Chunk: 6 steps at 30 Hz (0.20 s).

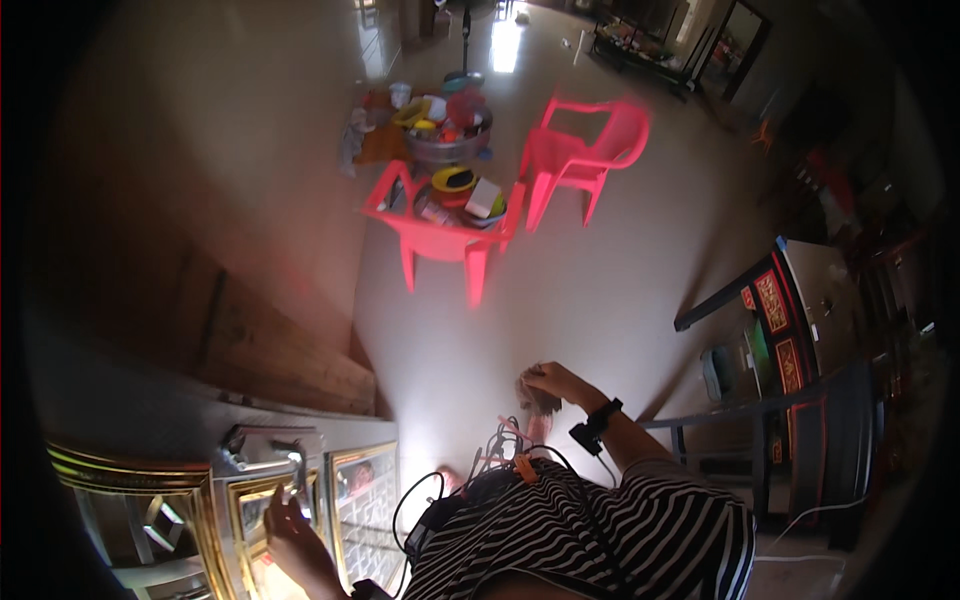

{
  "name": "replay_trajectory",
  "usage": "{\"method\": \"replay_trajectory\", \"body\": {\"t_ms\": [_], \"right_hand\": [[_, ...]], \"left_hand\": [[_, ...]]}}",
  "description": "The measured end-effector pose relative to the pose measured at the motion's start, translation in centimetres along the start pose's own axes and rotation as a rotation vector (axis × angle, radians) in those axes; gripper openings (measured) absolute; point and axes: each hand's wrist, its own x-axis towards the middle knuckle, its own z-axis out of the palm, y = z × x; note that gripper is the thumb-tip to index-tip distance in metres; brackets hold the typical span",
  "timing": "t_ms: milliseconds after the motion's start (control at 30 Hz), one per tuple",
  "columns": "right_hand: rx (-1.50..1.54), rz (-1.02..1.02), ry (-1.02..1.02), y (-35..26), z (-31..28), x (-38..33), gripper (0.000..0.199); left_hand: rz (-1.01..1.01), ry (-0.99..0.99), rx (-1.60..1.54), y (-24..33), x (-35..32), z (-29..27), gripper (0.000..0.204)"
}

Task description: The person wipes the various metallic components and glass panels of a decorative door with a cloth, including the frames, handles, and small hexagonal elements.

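My right hand (562, 382) is closed on a bunched brown cloth (541, 398), held in front of my body above the floor. On the left, my left hand (292, 532) is raised just below the lever handle (293, 456) of a metal door with gold-trimmed panels (205, 495). Its fingers look slightly apart and hold nothing that I can see. Whether a fingertip touches the lever, I cannot tell.
Ahead stand two pink plastic chairs (440, 240), the nearer holding a basin of items. Behind it is a large tub (450, 147) full of things. A dark cabinet with red panels (790, 360) is at right. Brown wood (290, 350) lines the left.
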Motion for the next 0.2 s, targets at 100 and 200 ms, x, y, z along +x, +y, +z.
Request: {"method": "replay_trajectory", "body": {"t_ms": [100, 200], "right_hand": [[-0.138, 0.014, 0.113, 0.8, -6.5, -1.2, 0.05], [-0.286, -0.123, 0.237, 5.4, -13.6, 1.9, 0.05]], "left_hand": [[0.0, 0.023, -0.169, 7.0, 0.8, 4.0, 0.024], [0.239, -0.132, -0.034, 11.5, 2.2, 10.9, 0.028]]}}
